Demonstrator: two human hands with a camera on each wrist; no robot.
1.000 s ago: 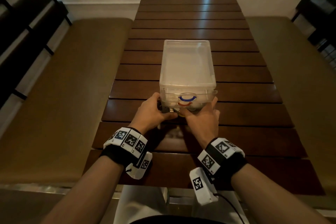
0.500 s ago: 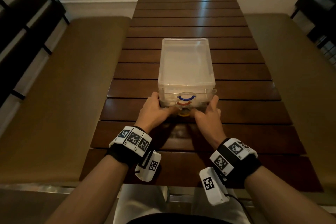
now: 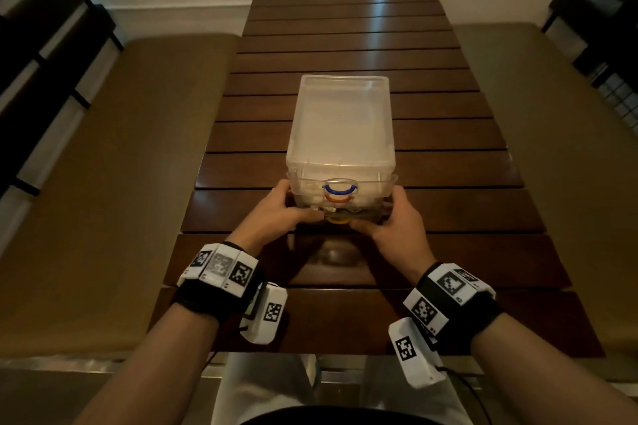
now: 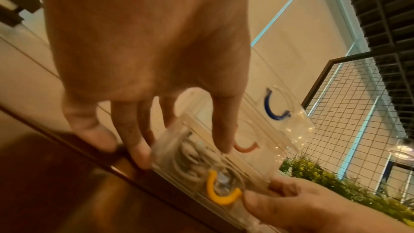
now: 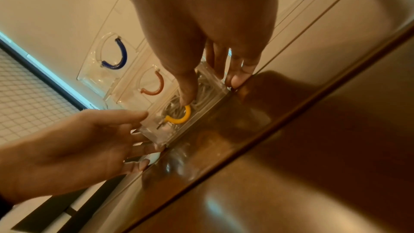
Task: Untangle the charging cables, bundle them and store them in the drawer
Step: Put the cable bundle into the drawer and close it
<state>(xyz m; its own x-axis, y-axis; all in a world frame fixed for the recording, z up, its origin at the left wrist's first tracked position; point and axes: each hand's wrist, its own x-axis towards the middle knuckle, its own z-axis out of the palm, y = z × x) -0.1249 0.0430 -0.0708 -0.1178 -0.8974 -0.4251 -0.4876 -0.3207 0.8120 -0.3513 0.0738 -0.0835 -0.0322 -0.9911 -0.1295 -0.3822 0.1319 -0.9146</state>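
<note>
So I'm at this long slatted wooden table [image 3: 345, 28] with a clear plastic drawer unit [image 3: 340, 128] sitting in the middle near my edge. It's got three drawers stacked: blue handle [image 4: 274, 108] on top, red handle [image 5: 154, 84] in the middle, and the bottom drawer [image 4: 201, 155] with the yellow handle [image 5: 179, 115]. The cables [image 5: 201, 86] are already coiled up inside that bottom one; you can see the pale loops through the front.

My left hand [image 3: 276, 214] and right hand [image 3: 397, 221] sit apart, one at each front corner, fingers straight and pressing on the drawer face, nothing gripped.

The thing's probably light, thin plastic (slidey on polished wood, I'd guess), so I'd push evenly at both corners, not the handle, or the drawer skews and the whole unit scoots away.
</note>
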